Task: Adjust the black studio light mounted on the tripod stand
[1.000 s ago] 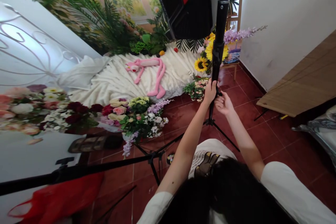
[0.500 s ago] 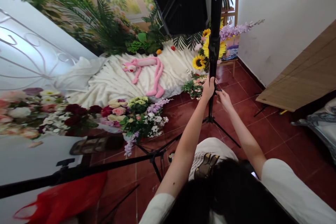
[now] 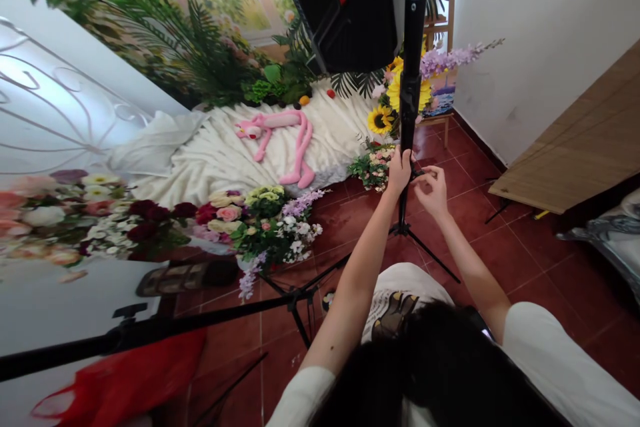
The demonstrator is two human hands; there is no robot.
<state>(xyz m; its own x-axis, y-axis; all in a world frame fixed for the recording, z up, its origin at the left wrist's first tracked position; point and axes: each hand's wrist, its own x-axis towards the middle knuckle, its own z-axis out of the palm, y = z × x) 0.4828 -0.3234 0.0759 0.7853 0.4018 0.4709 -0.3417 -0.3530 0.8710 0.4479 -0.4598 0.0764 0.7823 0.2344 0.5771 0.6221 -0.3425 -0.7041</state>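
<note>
A black light stand [image 3: 409, 107] stands upright in front of me, its legs spread on the floor. My left hand [image 3: 399, 170] is wrapped around its pole at a joint low on the column. At the right side of that joint, my right hand [image 3: 431, 192] has thumb and forefinger at a small dark tightening knob [image 3: 416, 175], the other fingers curled loosely. A large black light head with a red stripe [image 3: 350, 20] hangs beside the upper pole, cut off by the top edge.
A second black stand [image 3: 200, 317] crosses the lower left, near a red bag [image 3: 135, 373]. Artificial flowers [image 3: 270, 227] line a white blanket [image 3: 200, 153] bearing a pink plush toy [image 3: 285, 121]. Sunflowers [image 3: 381, 119] and an easel [image 3: 447, 127] stand behind. A brown panel [image 3: 570, 133] leans at right.
My right hand has turned at the knob, its wrist lifting and fingers spreading more. My left hand keeps its grip on the pole. The view has shifted slightly.
</note>
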